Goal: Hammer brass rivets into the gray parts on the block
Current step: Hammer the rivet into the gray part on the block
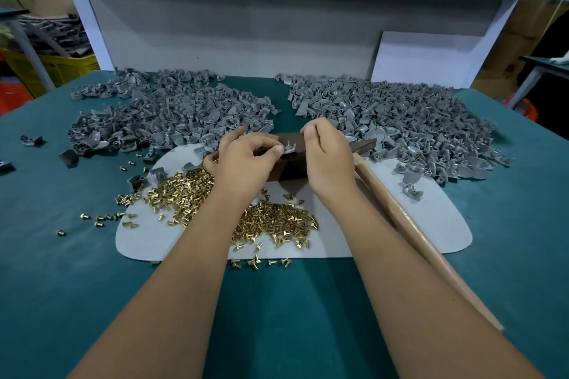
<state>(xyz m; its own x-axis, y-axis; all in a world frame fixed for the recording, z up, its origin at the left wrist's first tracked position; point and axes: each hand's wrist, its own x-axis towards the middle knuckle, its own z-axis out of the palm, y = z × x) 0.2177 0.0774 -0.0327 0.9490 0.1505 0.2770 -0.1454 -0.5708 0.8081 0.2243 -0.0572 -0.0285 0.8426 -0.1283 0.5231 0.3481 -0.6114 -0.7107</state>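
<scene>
On the dark block [289,169], the left hand [246,160] pinches a small gray part [289,148] by its edge, a brass rivet [289,142] standing upright in it; the right hand [328,160] curls over the block's far side, fingertips by the part, though whether it grips anything I cannot tell. The part looks light, stiff and easily tipped, so it is best held low at its rim, clear of the rivet head. The hammer [409,224] lies untouched just right of the block.
</scene>
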